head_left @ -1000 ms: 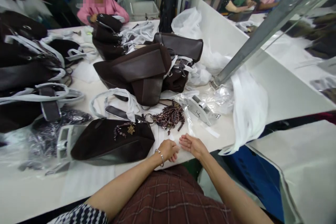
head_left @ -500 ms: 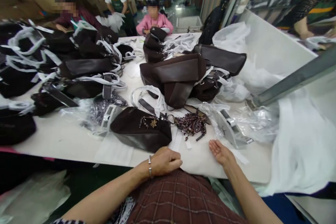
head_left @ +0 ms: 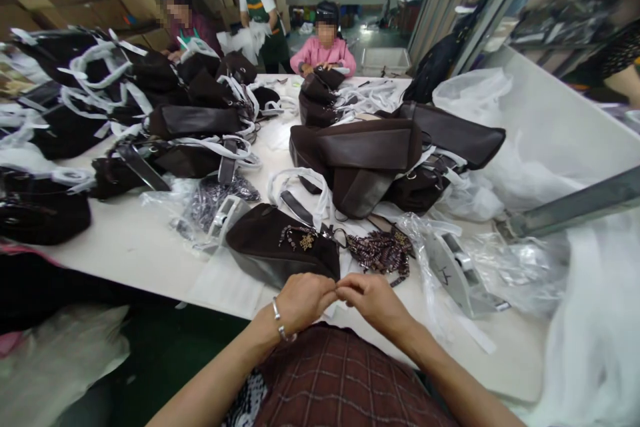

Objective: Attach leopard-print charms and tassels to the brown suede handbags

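Note:
My left hand [head_left: 307,298] and my right hand [head_left: 373,297] meet fingertip to fingertip at the table's near edge. Both are closed in a pinch, and whatever lies between the fingers is too small or hidden to make out. Just beyond them a dark brown handbag [head_left: 280,247] lies on its side, its handle [head_left: 305,180] wrapped in white. A beaded charm with a gold-coloured ornament [head_left: 306,240] rests on the bag. To its right is a heap of brown beaded strings [head_left: 377,250]. Left of the bag stands a grey tape dispenser [head_left: 227,213].
More brown handbags [head_left: 355,147] are piled across the table [head_left: 150,253]. Clear plastic bags and a second grey dispenser [head_left: 463,273] lie to the right, near a metal post [head_left: 575,200] and white sheeting [head_left: 595,307]. Co-workers [head_left: 325,47] sit and stand beyond.
My right hand was open and apart on the right; it has moved left to meet my left hand, its fingers now pinched. The camera view has shifted, so the table things appear further right.

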`<state>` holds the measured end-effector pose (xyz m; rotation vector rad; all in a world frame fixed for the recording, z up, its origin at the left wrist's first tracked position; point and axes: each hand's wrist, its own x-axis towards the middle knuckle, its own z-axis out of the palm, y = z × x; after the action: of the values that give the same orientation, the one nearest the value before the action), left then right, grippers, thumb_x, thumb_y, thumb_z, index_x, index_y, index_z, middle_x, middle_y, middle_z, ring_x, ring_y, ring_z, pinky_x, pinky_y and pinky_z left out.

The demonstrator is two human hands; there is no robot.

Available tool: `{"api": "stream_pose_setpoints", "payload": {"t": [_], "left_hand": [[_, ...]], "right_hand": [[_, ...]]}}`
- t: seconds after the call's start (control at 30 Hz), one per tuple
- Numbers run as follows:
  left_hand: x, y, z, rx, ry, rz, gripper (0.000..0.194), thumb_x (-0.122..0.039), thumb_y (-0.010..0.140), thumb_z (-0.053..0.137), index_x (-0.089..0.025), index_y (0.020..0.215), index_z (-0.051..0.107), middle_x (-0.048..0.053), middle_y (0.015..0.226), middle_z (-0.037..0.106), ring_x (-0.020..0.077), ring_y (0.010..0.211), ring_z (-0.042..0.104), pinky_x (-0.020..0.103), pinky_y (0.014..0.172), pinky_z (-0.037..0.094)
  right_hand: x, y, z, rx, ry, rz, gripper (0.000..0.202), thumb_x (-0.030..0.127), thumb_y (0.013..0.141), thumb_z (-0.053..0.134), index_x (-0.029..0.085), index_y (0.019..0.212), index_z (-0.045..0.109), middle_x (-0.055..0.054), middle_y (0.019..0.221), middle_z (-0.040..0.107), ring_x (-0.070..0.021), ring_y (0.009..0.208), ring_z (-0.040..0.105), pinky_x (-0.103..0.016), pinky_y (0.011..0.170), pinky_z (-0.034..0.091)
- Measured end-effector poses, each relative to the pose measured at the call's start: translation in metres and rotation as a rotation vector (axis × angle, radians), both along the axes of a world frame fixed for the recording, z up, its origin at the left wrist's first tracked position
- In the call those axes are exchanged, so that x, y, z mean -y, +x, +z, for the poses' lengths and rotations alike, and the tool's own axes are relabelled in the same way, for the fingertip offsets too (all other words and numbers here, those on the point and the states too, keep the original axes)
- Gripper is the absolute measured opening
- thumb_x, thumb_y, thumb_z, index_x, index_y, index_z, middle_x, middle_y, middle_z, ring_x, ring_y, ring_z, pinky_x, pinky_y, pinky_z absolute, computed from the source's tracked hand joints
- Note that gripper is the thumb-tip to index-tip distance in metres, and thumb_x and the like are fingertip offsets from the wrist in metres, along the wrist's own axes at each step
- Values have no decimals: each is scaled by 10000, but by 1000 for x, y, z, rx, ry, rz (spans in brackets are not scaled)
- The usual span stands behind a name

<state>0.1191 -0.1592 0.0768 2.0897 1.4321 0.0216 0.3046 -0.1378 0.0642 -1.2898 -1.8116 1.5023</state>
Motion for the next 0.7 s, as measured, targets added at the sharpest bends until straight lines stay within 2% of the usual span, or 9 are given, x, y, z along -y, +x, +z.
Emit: {"api": "stream_pose_setpoints", "payload": {"t": [0.07,0.2,0.27,0.33,0.43,0.47,0.53,0.63,0.7], "left_hand": [[-8,-10,1,42,-2,52,330,-425,931,434,-227,823,676,39,818,705,180,755,626,249,670,395],[-32,-39,-11,244,-74,138,284,-381,917,465,-208,796,655,-4,755,681,137,700,591,226,661,396],[-53,-53,-25,292,4,232,239,-353,913,469,-204,884,653,9,860,688,151,799,605,239,743,426],[-77,-64,-42,211,123,326,210,-310,880,523,-202,1020,637,47,1040,672,193,965,597,288,862,429],[-109,-68,-70,42,138,299,393,-258,792,640,-204,1177,581,92,1196,627,253,1113,556,353,949,406],[-117,-66,-79,11,112,268,426,-254,770,665,-202,1184,575,98,1191,630,261,1112,561,360,950,406],[-125,-61,-92,-27,54,233,360,-272,764,676,-194,1107,600,96,1078,667,267,1040,595,367,926,413],[-128,-55,-105,19,-15,288,185,-302,809,619,-186,953,611,60,854,663,237,863,624,343,822,437],[-127,-56,-110,145,-31,352,109,-265,824,580,-181,887,606,46,837,636,199,820,607,306,772,438]], "right_hand": [[-6,-9,-2,41,-11,36,126,256,785,625,215,768,742,15,601,667,-130,558,601,-227,554,461],[-24,-12,-11,51,-37,-25,132,292,768,642,199,750,734,7,638,672,-122,550,568,-220,533,424],[-36,-17,-16,51,-46,-129,171,328,774,632,186,749,723,5,629,655,-124,551,546,-222,527,407],[-48,-27,-25,47,-47,-226,201,356,773,624,177,745,711,1,634,645,-132,576,545,-226,541,404],[-66,-45,-43,65,44,-291,209,366,776,621,179,721,697,-8,668,642,-147,627,558,-238,586,412],[-71,-50,-50,83,99,-296,203,355,783,617,184,706,695,-9,674,634,-147,631,557,-242,597,411],[-79,-57,-63,127,210,-284,186,313,802,601,195,696,697,-9,683,611,-143,633,548,-247,618,405],[-87,-62,-77,180,288,-246,171,258,826,576,206,728,706,-9,709,590,-139,645,537,-252,653,402],[-91,-62,-83,202,307,-222,165,234,832,567,206,745,705,-11,722,584,-139,662,536,-254,670,400]]}}
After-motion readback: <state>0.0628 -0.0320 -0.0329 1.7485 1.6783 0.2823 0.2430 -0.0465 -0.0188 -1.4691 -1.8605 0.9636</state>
